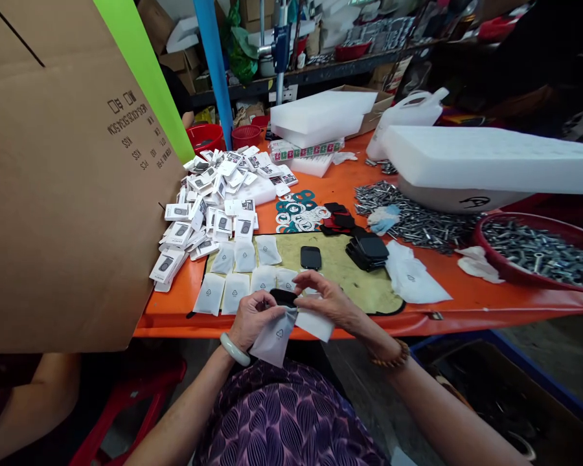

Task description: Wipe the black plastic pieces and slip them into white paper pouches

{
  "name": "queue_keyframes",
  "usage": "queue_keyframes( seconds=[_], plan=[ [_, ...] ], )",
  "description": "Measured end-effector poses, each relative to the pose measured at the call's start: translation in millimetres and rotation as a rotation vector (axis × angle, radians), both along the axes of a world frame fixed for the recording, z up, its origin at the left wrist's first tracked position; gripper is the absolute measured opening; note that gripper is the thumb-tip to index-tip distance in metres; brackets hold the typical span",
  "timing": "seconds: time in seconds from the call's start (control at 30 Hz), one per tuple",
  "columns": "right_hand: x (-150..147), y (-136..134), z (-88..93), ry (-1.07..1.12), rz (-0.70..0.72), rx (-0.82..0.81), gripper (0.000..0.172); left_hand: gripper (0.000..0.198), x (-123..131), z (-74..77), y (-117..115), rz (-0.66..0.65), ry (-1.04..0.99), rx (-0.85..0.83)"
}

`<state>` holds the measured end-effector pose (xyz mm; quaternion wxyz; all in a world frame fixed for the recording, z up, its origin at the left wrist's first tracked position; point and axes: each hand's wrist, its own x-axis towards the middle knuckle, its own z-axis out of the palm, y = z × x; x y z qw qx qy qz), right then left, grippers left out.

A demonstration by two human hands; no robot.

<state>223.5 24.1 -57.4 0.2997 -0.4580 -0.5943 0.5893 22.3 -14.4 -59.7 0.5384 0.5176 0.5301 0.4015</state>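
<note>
Over the table's front edge, my left hand (251, 321) pinches the side of a frosted white pouch (274, 342) printed with a recycling mark. A flat black rounded piece (284, 297) sticks partly out of the pouch's mouth. My right hand (331, 300) is closed on the black piece's right end at the opening. Below the right fingers shows a blank white pouch or card (315, 325); how it is held is hidden. Several filled pouches (236, 294) lie in rows to the left on a yellow cloth (330, 285). Another black rounded-square piece (311, 257) lies just beyond my hands.
A large carton (68, 181) stands close at left. White printed boxes (223, 188) are heaped beside it. Stacked black pieces (366, 250), loose pouches (412, 275), rings (298, 212), metal parts (418, 217) and a red basin (486, 243) spread rightward. Another person's arm (43, 401) shows lower left.
</note>
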Motion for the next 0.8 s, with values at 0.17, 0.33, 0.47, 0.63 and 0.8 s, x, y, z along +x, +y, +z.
queue_keyframes(
  seconds=[0.17,0.33,0.47,0.63,0.8],
  plan=[
    [-0.2,-20.9,-5.8,0.032,-0.074,-0.041,0.029,0.031,0.2,-1.1,1.1,0.114,-0.101,-0.041],
    [-10.2,-30.1,-13.0,0.048,-0.075,-0.003,0.034,0.034,3.4,4.1,-0.4,0.066,-0.118,0.006],
    [-6.6,-24.4,-14.1,0.071,-0.054,0.030,0.040,0.035,2.2,5.7,-1.9,0.016,-0.130,-0.007],
    [-5.7,-24.4,-12.2,0.082,-0.149,0.052,0.036,0.037,5.5,3.6,-1.6,0.048,-0.242,-0.019],
    [-12.2,-28.4,-6.5,-0.033,-0.114,0.284,0.025,0.039,9.4,0.6,-0.4,0.023,-0.269,-0.016]
  ],
)
